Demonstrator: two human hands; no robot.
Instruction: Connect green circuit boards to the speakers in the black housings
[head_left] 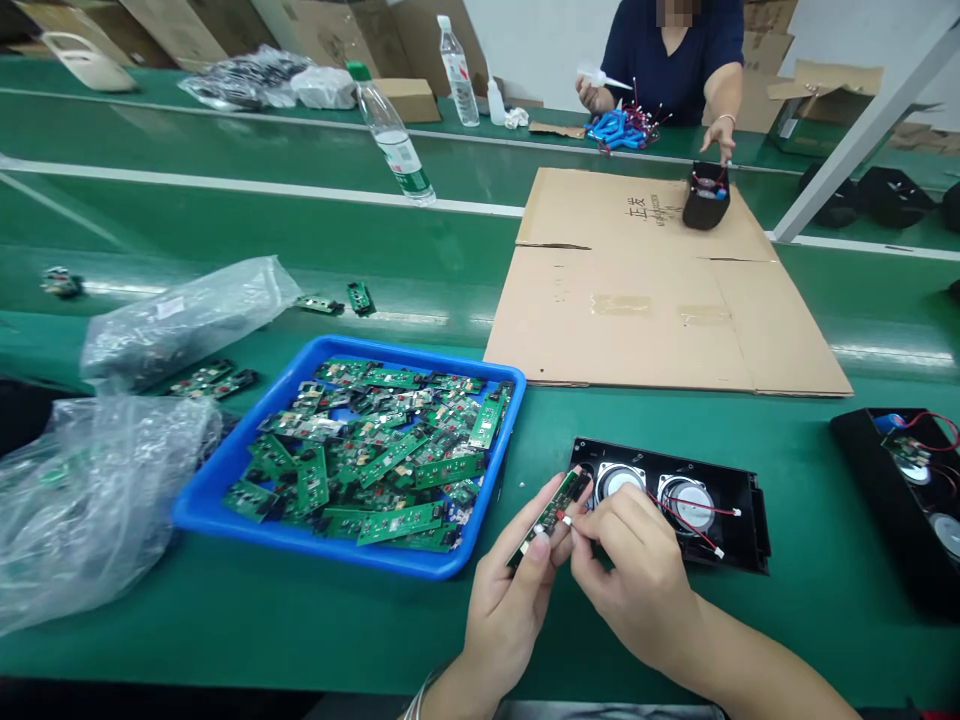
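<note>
A: What is being grasped by the left hand (510,595)?

B: A narrow circuit board (551,515) is being held in its grip, tilted above the desk (300,630).

A: And by the right hand (641,575)?

B: A small white plug (568,520) is being pinched in that grip, right beside the board (whether it is seated is being hidden by the hand).

A: What is being kept nearby?

B: Two round speakers (694,507) are being housed in a black panel (735,487) just beyond the right hand, while a heap of boards (390,455) is being contained by a blue tray (315,553) on the left. Farther off, a black case (703,212) is being reached for by a co-worker's hand (720,138).
</note>
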